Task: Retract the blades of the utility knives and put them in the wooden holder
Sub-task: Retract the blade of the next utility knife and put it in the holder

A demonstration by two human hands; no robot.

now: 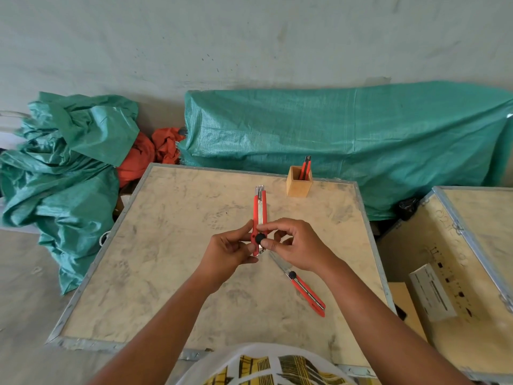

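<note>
Both hands hold one red utility knife [259,209] above the crate top, its tip pointing away from me. My left hand [231,245] grips the lower end of the handle. The thumb and forefinger of my right hand [294,245] pinch its black slider knob. A second red utility knife [304,287] lies on the wood under my right wrist, with its blade out and pointing up-left. At the far edge stands the wooden holder [299,182], and a third red knife [306,168] stands upright inside it.
The work surface is a plywood crate lid with a metal rim [122,218]. Another crate [455,262] with a white label stands to the right. Green tarpaulins [333,126] and orange cloth [150,154] lie behind and to the left.
</note>
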